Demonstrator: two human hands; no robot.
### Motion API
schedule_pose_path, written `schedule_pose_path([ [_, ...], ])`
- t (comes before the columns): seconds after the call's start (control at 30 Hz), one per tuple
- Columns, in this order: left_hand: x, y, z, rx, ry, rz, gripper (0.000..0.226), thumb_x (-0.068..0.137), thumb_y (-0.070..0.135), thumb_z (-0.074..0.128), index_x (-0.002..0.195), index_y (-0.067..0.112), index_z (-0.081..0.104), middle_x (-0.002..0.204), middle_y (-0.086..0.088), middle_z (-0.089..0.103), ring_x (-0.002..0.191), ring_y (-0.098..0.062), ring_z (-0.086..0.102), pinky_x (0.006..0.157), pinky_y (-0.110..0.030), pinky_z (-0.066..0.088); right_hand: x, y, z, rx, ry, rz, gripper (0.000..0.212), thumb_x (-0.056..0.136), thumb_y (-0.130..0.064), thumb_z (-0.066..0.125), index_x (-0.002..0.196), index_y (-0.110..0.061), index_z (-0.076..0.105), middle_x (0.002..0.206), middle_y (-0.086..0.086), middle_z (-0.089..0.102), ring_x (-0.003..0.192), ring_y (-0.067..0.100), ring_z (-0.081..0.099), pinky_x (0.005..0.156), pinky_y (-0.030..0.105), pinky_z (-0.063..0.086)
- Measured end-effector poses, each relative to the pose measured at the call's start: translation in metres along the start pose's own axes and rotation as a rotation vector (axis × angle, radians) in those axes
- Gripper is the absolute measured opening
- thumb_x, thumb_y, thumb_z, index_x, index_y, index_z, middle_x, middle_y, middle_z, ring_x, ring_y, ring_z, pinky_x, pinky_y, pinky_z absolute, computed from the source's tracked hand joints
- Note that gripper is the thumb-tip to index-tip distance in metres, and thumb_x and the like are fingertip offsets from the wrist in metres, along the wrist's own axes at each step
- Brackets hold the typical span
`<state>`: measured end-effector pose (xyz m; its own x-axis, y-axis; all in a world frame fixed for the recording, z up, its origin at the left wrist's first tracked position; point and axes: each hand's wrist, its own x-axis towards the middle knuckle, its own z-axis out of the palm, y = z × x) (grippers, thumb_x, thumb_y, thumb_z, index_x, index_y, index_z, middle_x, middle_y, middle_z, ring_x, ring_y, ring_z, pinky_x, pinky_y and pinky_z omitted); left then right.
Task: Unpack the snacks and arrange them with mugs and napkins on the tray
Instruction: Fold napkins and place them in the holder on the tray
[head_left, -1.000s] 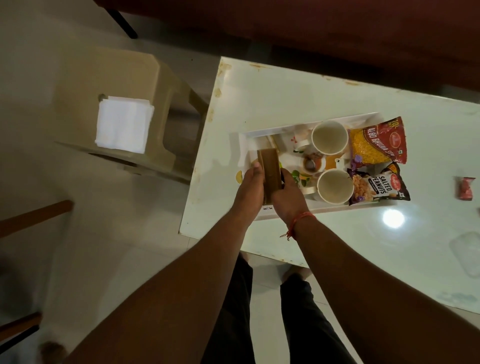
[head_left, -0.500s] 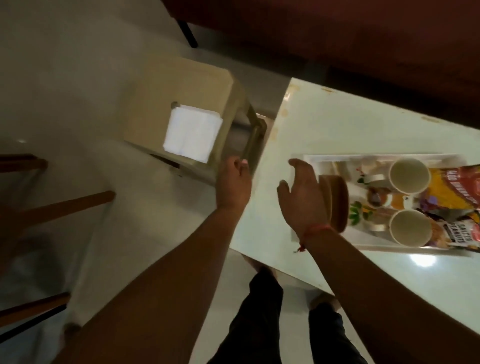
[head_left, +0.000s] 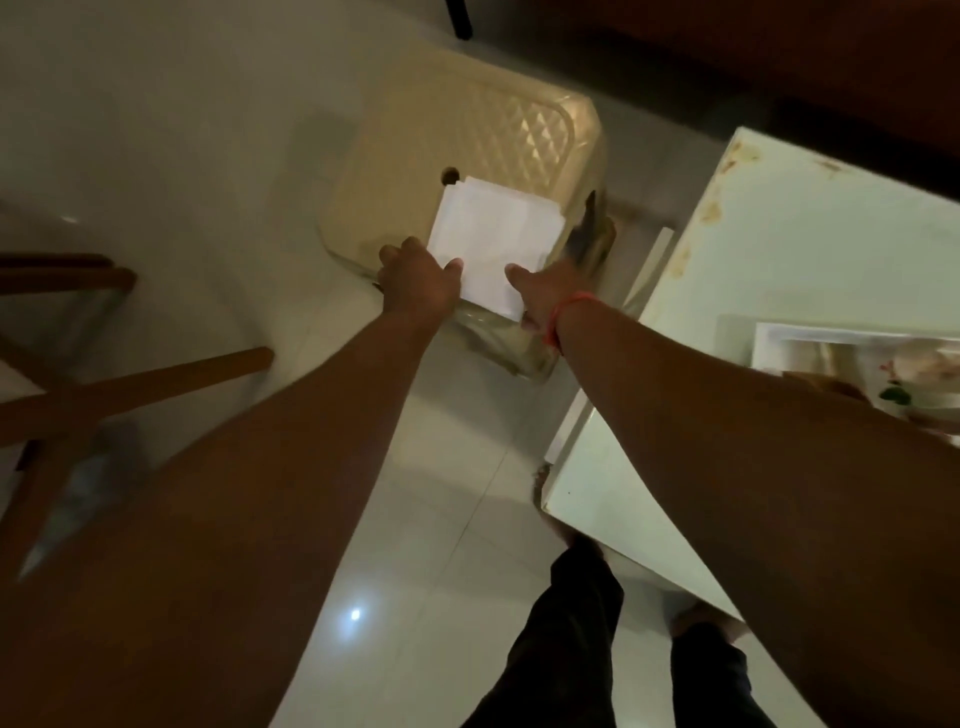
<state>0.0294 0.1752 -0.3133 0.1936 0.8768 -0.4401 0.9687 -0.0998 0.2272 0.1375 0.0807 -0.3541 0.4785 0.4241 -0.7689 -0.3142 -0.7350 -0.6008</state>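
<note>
Gently, my left hand (head_left: 421, 283) and right hand (head_left: 537, 293) pinched the near edge of the light, floppy napkin stack (head_left: 493, 244) on the plastic stool (head_left: 467, 135).

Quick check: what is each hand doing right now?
Left hand: thumb on the napkin stack, fingers hidden; grip cannot be told.
Right hand: thumb on the stack's near edge, fingers hidden; cannot be told.

Cream stool (head_left: 467, 135) (quilted top), white table (head_left: 810, 249)
</note>
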Motion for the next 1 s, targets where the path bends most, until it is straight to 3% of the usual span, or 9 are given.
schedule_pose_path([
  [0.2, 0.000, 0.010, 0.007, -0.144, -0.066, -0.036, 0.055, 0.091, 0.031, 0.064, 0.131, 0.003, 0.039, 0.130, -0.017, 0.057, 0.119, -0.035, 0.057, 0.093, -0.039, 0.047, 0.008, 0.004, 0.005, -0.023, 0.115, -0.020, 0.043, 0.088, -0.025, 0.069, 0.123, -0.007, 0.052, 0.106, 0.008, 0.056, 0.099, 0.032, 0.063, 0.083, 0.046, 0.059],
  [0.37, -0.025, 0.016, 0.013, -0.406, -0.134, -0.090, 0.041, 0.089, 0.027, 0.057, 0.121, 0.003, 0.061, 0.118, -0.013, 0.065, 0.108, -0.031, 0.063, 0.083, -0.030, 0.049, -0.019, 0.016, -0.025, 0.134, 0.013, -0.059, 0.038, 0.093, -0.015, 0.061, 0.129, -0.010, 0.052, 0.116, 0.008, 0.058, 0.094, 0.026, 0.062, 0.067, 0.036, 0.062],
  [0.47, -0.053, 0.021, 0.022, -0.732, -0.151, -0.187, 0.038, 0.079, 0.029, 0.059, 0.109, 0.006, 0.063, 0.105, -0.009, 0.066, 0.097, -0.027, 0.066, 0.087, -0.044, 0.058, -0.043, 0.029, -0.051, 0.180, -0.008, -0.078, 0.032, 0.096, -0.015, 0.058, 0.128, -0.009, 0.056, 0.113, 0.006, 0.061, 0.087, 0.022, 0.062, 0.058, 0.027, 0.058],
  [0.6, -0.107, 0.035, 0.043, -0.950, -0.208, -0.257, 0.017, 0.086, 0.021, 0.064, 0.100, 0.015, 0.057, 0.100, -0.002, 0.064, 0.097, -0.025, 0.066, 0.086, -0.051, 0.059, -0.082, 0.055, -0.090, 0.181, 0.031, -0.098, 0.028, 0.096, -0.015, 0.054, 0.124, -0.009, 0.059, 0.110, 0.008, 0.065, 0.088, 0.024, 0.065, 0.068, 0.033, 0.060],
  [0.77, -0.186, 0.059, 0.067, -1.193, -0.296, -0.357, 0.025, 0.094, 0.001, 0.054, 0.116, 0.010, 0.047, 0.109, -0.007, 0.063, 0.098, -0.020, 0.066, 0.079, -0.038, 0.059, -0.134, 0.099, -0.145, 0.193, 0.051, -0.050, 0.020, 0.098, -0.015, 0.050, 0.116, -0.015, 0.059, 0.103, 0.007, 0.064, 0.076, 0.021, 0.062, 0.069, 0.032, 0.060],
  [0.9, -0.249, 0.084, 0.085, -1.112, -0.309, -0.257, 0.037, 0.096, 0.004, 0.051, 0.131, 0.015, 0.044, 0.119, -0.005, 0.060, 0.105, -0.018, 0.064, 0.084, -0.038, 0.059, -0.164, 0.135, -0.182, 0.070, 0.169, -0.090, 0.031, 0.097, -0.017, 0.049, 0.126, -0.014, 0.059, 0.111, 0.009, 0.068, 0.081, 0.021, 0.065, 0.071, 0.035, 0.059],
  [1.0, -0.292, 0.108, 0.100, -0.950, -0.314, -0.138, 0.042, 0.098, 0.016, 0.048, 0.138, 0.026, 0.042, 0.134, -0.004, 0.056, 0.116, -0.021, 0.060, 0.097, -0.043, 0.054, -0.186, 0.150, -0.208, -0.087, 0.262, -0.243, 0.038, 0.096, -0.016, 0.049, 0.132, -0.014, 0.058, 0.123, 0.007, 0.066, 0.105, 0.023, 0.063, 0.091, 0.036, 0.053],
])
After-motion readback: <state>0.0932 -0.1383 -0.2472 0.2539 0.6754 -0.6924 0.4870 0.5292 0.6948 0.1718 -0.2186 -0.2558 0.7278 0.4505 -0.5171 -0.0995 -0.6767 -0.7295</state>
